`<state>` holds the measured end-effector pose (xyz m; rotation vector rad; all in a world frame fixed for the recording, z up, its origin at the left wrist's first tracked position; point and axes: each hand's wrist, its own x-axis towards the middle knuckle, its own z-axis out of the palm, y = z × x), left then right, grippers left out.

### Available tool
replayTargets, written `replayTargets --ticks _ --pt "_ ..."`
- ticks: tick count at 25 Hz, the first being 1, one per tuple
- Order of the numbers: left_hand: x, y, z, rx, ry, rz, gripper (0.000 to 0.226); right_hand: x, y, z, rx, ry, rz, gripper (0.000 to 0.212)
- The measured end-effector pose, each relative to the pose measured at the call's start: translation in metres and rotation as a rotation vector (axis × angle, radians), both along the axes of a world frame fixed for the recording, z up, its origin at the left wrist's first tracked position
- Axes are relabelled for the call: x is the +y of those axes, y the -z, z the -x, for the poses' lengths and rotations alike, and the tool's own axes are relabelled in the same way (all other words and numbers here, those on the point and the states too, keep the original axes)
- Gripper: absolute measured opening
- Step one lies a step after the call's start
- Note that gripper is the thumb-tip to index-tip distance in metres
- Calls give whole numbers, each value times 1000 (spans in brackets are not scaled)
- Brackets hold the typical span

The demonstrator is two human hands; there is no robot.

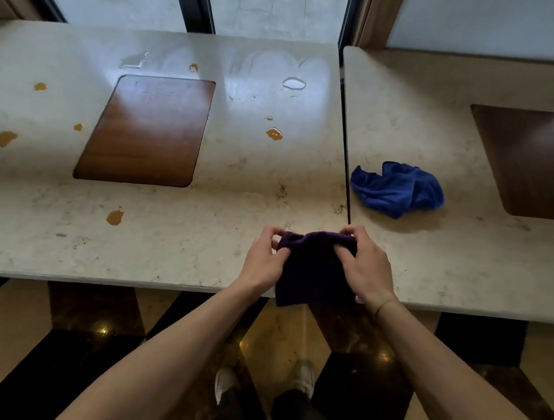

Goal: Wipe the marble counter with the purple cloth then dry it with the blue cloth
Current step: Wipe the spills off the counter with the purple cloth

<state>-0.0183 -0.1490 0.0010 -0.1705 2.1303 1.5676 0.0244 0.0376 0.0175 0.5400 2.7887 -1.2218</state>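
Purple cloth (314, 268), soft, limp and light, hangs at lower centre over the marble counter (197, 235) edge; left hand (265, 256) and right hand (363, 265) pinch its top corners, the best hold; crumpled blue cloth (397, 190) lies centre right

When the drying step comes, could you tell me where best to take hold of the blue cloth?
Probably from above, at the raised crumpled fold in the middle of the blue cloth. It lies bunched and loose on the right counter slab, with nothing beside it, so a pinch on that ridge should lift it whole.
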Motion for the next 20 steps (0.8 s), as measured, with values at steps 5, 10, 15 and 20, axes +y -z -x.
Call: replayTargets --ticks 5,10,15,20 --pt "5 23 24 62 75 113 29 -7 25 19 -39 92 -66 24" --pt "-32 28 34 325 183 341 41 -36 37 3 126 -42 -480 52" --pt "-101 44 74 560 293 741 52 -59 73 -14 -49 -369 -640 68" --pt "-143 63 127 498 442 979 66 -63 94 -6 -108 -354 -716 74"
